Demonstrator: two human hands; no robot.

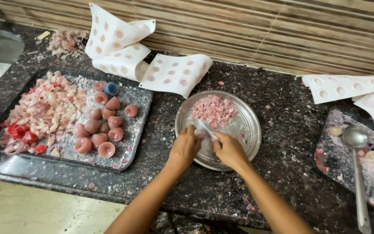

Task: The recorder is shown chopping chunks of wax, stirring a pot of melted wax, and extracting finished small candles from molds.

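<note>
— Pink wax cubes (214,110) fill the far half of the round steel plate (249,134) at mid-counter, and that is where we are working: both of our hands meet over the plate's near edge.

— And the blade?

— Our right hand (230,150) has its fingers clamped on a small knife (205,128), its tip angled up and left toward the pile. Our left hand (184,147) curls fingers together, pinching down on something beneath the blade; what it is we cannot quite tell, as the knuckles hide it.

— What surrounds us?

— To the left, a dark tray (133,130) holds pink dome-shaped pieces (102,130), one blue piece (111,89) and a heap of red and white shavings (40,112). White silicone moulds (122,47) lean on the striped wall behind. At right, a long steel spoon (356,164) lies across a second tray (325,160).

— How do we cut well here?

— In our judgement, keep the left fingertips tucked back from the edge, press straight down rather than sawing, and hold the plate steady on the speckled stone counter (282,173), since a thin steel plate could skid. Sweep finished cubes toward the pile so the cutting spot stays free.
</note>
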